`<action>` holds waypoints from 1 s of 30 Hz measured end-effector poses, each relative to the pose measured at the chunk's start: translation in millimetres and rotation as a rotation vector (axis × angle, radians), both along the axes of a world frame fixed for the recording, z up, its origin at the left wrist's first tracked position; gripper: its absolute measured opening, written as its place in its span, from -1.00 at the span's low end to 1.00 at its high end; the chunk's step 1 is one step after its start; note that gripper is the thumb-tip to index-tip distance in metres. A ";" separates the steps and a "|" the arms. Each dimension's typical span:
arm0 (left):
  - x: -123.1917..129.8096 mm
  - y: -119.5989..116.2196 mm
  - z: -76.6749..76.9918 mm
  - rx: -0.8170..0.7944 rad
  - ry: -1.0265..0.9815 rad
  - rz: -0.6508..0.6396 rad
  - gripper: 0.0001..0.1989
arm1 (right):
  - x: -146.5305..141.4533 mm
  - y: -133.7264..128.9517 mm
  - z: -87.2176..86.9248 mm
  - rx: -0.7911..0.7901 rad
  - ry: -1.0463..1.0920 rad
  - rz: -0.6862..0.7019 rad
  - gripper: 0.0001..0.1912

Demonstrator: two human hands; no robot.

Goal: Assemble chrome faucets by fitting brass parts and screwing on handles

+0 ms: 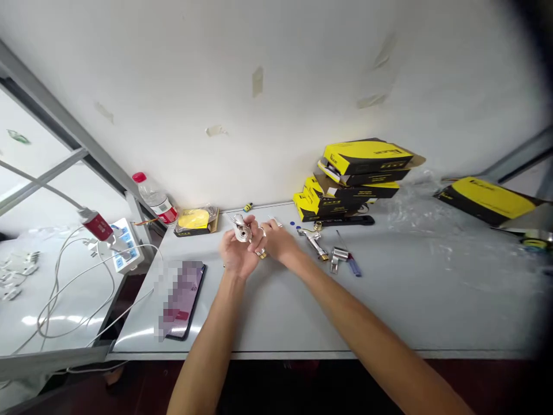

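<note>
My left hand [240, 253] is wrapped round a shiny chrome fitting [242, 230], its round end with a dark hole facing up. Against its right side, my right hand [279, 242] has its fingers closed at the fitting; a silvery piece shows just above them, and what the fingertips grip is hidden. A brassy end shows between the two hands. To the right on the table lie a chrome valve body [315, 244] with a brass end, a chrome handle piece [339, 258] and a screwdriver [353, 264] with a blue handle.
Yellow-and-black boxes [349, 199] are stacked at the back right, beside clear plastic wrap [415, 213]. Another box [488, 199] lies far right. Left are a phone [185, 300], a bottle [158, 202], a small open box [196, 222] and a power strip [129, 253] with cables.
</note>
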State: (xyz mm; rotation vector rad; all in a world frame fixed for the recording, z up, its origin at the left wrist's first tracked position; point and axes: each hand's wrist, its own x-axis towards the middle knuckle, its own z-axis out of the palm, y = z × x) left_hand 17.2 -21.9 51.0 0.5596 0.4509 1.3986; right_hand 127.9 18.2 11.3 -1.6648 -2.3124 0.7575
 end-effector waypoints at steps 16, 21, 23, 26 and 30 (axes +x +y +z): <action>-37.5 11.9 -3.4 0.081 -0.107 0.217 -0.69 | 104.4 -1.9 35.6 0.020 0.840 -0.153 -0.57; -35.0 12.1 -5.1 0.048 -0.014 0.244 -0.66 | 48.4 -12.7 -12.9 0.208 0.498 -0.100 -0.52; -33.9 11.9 -5.3 0.055 0.001 0.240 -0.66 | 28.6 -11.7 -26.3 0.219 0.429 -0.105 -0.40; -33.1 11.5 -5.1 0.053 0.012 0.238 -0.67 | 10.3 -15.8 -34.1 0.212 0.355 -0.053 -0.35; -32.3 11.1 -4.6 0.015 0.045 0.249 -0.68 | 2.8 -37.7 -29.4 0.224 0.330 0.048 -0.42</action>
